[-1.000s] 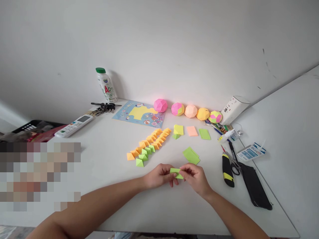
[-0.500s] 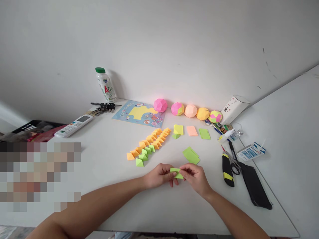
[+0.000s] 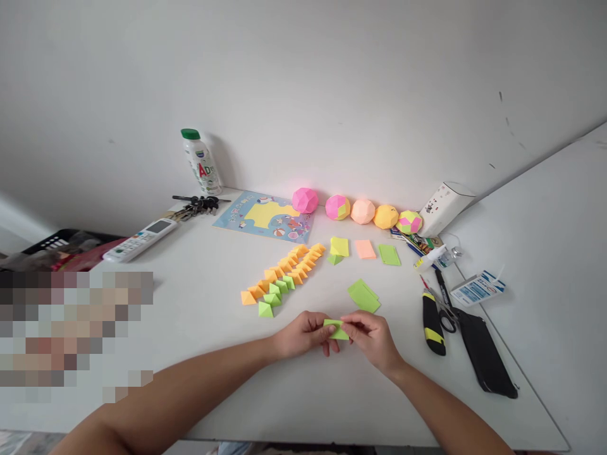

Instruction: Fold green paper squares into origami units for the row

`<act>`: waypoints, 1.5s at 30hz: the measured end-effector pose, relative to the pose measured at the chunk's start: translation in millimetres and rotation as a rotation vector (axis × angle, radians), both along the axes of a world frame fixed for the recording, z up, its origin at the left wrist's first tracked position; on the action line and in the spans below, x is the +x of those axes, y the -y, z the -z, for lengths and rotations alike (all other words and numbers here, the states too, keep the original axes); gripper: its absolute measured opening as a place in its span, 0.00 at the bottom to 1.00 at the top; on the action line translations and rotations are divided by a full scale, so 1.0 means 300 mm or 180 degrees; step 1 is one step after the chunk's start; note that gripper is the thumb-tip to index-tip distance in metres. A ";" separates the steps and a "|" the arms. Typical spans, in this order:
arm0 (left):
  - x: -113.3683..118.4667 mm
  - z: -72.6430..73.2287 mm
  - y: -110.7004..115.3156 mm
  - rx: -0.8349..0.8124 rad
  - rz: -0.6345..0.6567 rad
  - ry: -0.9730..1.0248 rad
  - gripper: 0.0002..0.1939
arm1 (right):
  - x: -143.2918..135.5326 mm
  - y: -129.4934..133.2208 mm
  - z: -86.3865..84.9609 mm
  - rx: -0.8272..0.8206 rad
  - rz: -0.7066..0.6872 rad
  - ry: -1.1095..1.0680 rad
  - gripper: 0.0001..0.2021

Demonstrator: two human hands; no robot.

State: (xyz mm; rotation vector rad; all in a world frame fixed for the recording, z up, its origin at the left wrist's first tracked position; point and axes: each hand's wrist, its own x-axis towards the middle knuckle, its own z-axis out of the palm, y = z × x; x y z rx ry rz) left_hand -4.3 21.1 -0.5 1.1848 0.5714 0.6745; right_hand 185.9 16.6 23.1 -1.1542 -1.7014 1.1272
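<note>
Between my two hands is a small green paper piece [image 3: 336, 328], a flat strip that looks folded. My left hand [image 3: 303, 333] pinches its left end, thumb on top and fingers beneath. At the right end, my right hand [image 3: 372, 338] grips it between thumb and fingertips. Just beyond the hands lie loose green paper sheets [image 3: 363, 295]. To the left, folded green paper units [image 3: 272, 298] and folded orange paper units [image 3: 284, 268] stand in slanting rows. Yellow sticky notes [image 3: 339, 246], peach sticky notes [image 3: 365, 249] and another green pad [image 3: 389, 254] lie farther back.
Several faceted paper balls [image 3: 363, 212] line the wall beside a white box [image 3: 446, 208]. On the right lie a utility knife [image 3: 433, 322], scissors [image 3: 446, 316] and a black pouch [image 3: 486, 354]. A remote [image 3: 141, 240], keys [image 3: 202, 205] and a bottle [image 3: 202, 163] stand at left.
</note>
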 end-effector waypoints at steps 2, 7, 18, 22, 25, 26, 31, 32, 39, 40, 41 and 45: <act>-0.002 0.001 -0.001 0.0018 0.0012 -0.0060 0.18 | 0.001 -0.001 -0.001 0.0057 0.0006 0.0018 0.07; -0.005 0.001 -0.001 0.0063 0.0012 -0.0164 0.17 | 0.002 -0.001 0.000 0.0109 0.0012 0.0008 0.07; 0.000 0.016 -0.002 -0.0006 -0.0030 -0.0146 0.18 | 0.000 0.001 0.001 0.0123 -0.0014 -0.0006 0.08; 0.000 0.016 -0.002 -0.0027 -0.0035 -0.0110 0.18 | -0.001 0.000 0.000 0.0154 -0.0003 0.0043 0.09; 0.001 0.015 -0.002 -0.0032 -0.0041 -0.0112 0.18 | 0.000 0.000 0.000 0.0162 -0.0025 0.0053 0.09; 0.001 0.015 -0.002 -0.0025 -0.0043 -0.0121 0.18 | 0.001 0.000 0.001 0.0160 -0.0033 0.0047 0.09; 0.000 0.015 -0.001 -0.0014 -0.0049 -0.0192 0.19 | -0.001 0.001 0.001 0.0172 -0.0018 0.0042 0.08; 0.000 0.013 -0.001 -0.0018 -0.0045 -0.0193 0.19 | -0.001 0.001 0.000 0.0176 -0.0012 0.0047 0.08; -0.007 0.001 -0.001 0.0051 -0.0017 -0.0222 0.18 | 0.000 0.003 -0.002 0.0159 0.0011 0.0031 0.07; -0.007 0.001 -0.001 0.0044 -0.0016 -0.0215 0.17 | 0.001 0.003 -0.001 0.0156 0.0012 0.0026 0.07; -0.006 0.002 -0.001 0.0033 -0.0015 -0.0205 0.17 | 0.001 0.004 -0.001 0.0160 0.0012 0.0025 0.07; -0.002 0.008 -0.001 0.0001 -0.0038 -0.0190 0.18 | 0.002 0.003 0.002 0.0204 0.0006 0.0041 0.08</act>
